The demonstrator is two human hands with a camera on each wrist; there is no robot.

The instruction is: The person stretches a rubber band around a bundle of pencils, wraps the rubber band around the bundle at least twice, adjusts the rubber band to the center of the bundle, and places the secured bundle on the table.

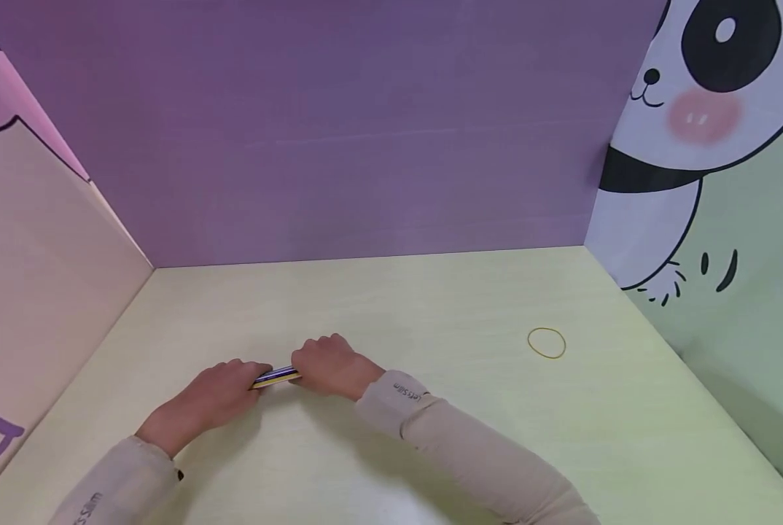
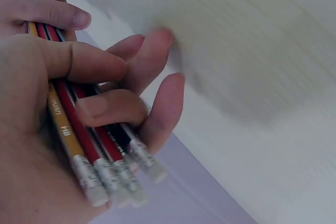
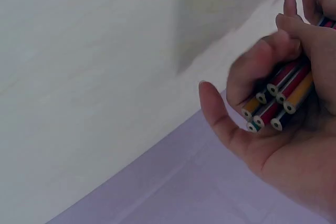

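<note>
Both hands hold one bundle of pencils [image 1: 276, 376] just over the table, left of its middle. In the left wrist view the left hand [image 1: 224, 390] curls its thumb and fingers round the eraser ends [image 2: 107, 187], which have silver bands and white tips. The barrels there are yellow, red and dark, one marked HB. The right hand [image 1: 331, 367] grips the other end; in the right wrist view several flat, unsharpened-looking tips [image 3: 273, 103] poke out of its curled fingers. Most of the bundle's middle is covered by the hands.
A thin yellow rubber band [image 1: 547, 343] lies on the pale table [image 1: 457, 313] to the right. A purple panel [image 1: 365, 146] stands at the back, a pinkish panel [image 1: 44, 255] at left, and a green panel with a panda drawing [image 1: 746, 219] at right.
</note>
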